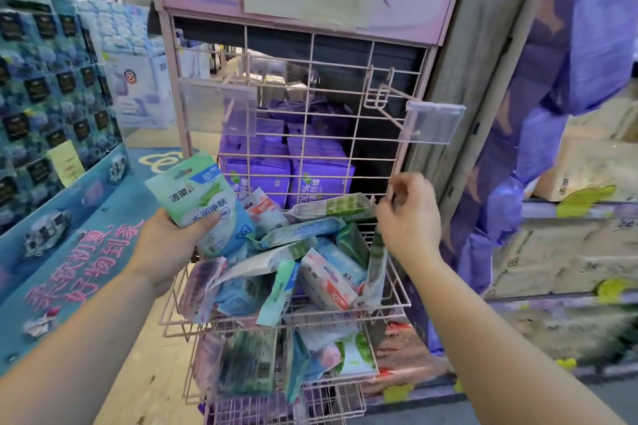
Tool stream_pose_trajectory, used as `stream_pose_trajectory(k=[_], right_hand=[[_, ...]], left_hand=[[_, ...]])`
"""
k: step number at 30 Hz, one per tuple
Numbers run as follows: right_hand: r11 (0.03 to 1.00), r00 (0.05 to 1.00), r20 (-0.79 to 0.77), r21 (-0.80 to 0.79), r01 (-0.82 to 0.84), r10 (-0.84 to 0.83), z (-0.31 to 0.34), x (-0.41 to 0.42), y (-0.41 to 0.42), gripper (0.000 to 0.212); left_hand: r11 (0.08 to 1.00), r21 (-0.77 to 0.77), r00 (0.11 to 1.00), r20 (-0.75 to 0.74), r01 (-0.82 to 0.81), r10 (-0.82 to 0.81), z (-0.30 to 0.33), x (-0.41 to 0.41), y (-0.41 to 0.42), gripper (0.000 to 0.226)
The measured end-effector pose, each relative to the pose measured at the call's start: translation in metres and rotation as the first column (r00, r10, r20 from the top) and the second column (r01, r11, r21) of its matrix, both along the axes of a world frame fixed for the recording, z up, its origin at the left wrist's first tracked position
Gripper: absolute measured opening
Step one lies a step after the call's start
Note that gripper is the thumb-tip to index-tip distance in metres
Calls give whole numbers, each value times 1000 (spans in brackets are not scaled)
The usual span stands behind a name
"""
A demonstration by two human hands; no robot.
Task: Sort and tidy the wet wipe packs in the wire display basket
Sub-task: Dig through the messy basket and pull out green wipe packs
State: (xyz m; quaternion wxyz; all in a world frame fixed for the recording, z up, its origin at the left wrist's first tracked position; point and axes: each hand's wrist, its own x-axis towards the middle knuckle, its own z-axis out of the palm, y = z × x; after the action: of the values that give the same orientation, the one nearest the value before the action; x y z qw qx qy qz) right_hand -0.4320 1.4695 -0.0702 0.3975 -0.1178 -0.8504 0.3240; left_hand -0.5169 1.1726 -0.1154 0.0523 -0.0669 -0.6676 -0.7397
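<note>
- Left of the wire basket (pixel 397 290), my left hand (pixel 165 245) grips a green-and-blue wipe pack (pixel 203 207) — sorting is mid-way.
- Inside the basket, loose packs (pixel 310 262) lie jumbled.
- At its right rim, my right hand (pixel 411 217) hangs empty, fingers loosely curled — next it should gather matching packs.

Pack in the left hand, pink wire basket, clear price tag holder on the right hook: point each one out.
Pack in the left hand (pixel 200 197): head view, on its printed front.
Pink wire basket (pixel 397 290): head view, on its right side wires.
Clear price tag holder (pixel 431 122): head view, on the middle of the plastic plate.
</note>
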Motion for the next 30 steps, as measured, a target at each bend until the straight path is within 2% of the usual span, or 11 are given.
stream_pose_trajectory(k=[1,3,5,6,9,13,16,18,20,22,30], right_hand=[[996,996,-19,44,-84,85,1,4,-9,22],[943,957,167,197,-267,236,-2,8,-24,20],[868,893,410,359,-344,184,-10,2,-34,41],[842,874,471,417,-343,122,-14,-3,-38,48],[824,860,510,481,-301,17,-16,-17,-48,45],[852,869,492,435,-291,46,-2,-27,-49,36],[906,853,504,285,-313,136,18,-25,-50,27],[938,809,507,3,-346,297,28,-22,-54,21],[858,776,385,-345,-380,499,32,-18,-61,17],[734,752,270,-559,-387,602,34,-16,-69,13],[433,655,68,-800,-415,752,32,-24,-91,21]], left_hand=[[1000,16,1000,4,3,-3,0,0,-1,29],[999,33,1000,9,5,-5,0,1,-3,24],[999,33,1000,17,-9,8,-1,0,-4,22],[999,33,1000,19,-15,14,-1,0,-5,20],[999,35,1000,24,-2,1,0,0,-6,16],[998,57,999,36,-7,5,3,-1,-11,16],[996,94,999,35,-8,5,7,-5,-20,18],[996,91,999,45,1,-5,7,-6,-23,18],[996,89,999,49,12,-17,7,-7,-23,18],[995,97,998,43,31,-35,9,-6,-21,16],[990,94,992,52,110,-115,26,-2,-15,10]])
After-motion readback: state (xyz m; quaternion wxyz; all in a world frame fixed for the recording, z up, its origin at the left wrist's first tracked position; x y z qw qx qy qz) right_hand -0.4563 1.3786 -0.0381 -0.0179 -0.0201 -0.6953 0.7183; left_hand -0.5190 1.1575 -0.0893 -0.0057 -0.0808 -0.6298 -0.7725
